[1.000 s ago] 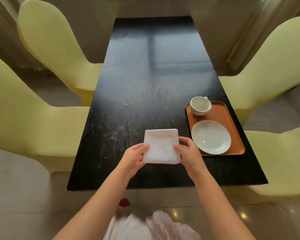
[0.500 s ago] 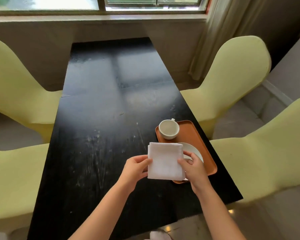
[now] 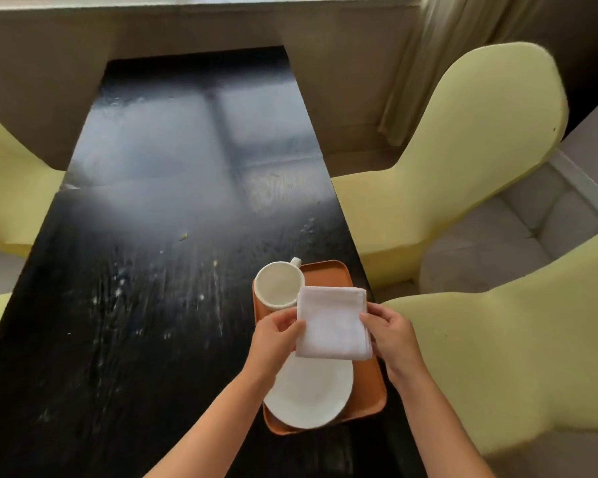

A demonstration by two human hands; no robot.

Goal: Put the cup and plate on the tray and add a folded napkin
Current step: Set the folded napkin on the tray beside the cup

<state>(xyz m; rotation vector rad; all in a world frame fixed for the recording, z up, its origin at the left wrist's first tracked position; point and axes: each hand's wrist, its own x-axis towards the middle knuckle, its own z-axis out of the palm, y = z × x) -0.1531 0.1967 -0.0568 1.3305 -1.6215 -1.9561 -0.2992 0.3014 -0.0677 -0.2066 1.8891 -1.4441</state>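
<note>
An orange tray (image 3: pixel 328 274) lies near the right edge of the black table (image 3: pixel 159 236). A white cup (image 3: pixel 279 285) stands on the tray's far end and a white plate (image 3: pixel 309 395) lies on its near end. I hold a folded white napkin (image 3: pixel 332 324) over the tray's middle, between cup and plate. My left hand (image 3: pixel 277 336) pinches its left edge and my right hand (image 3: pixel 390 334) pinches its right edge. The napkin hides the plate's far rim and part of the tray.
Pale yellow chairs stand along both sides: two on the right (image 3: pixel 463 160) (image 3: pixel 518 353) and two on the left (image 3: pixel 11 188). A wall and curtain (image 3: pixel 439 63) are beyond the table's far end. Small crumbs dot the tabletop.
Both hands have carried the folded napkin from the table's near middle rightward, until it is over the tray. The camera view has shifted toward the tray.
</note>
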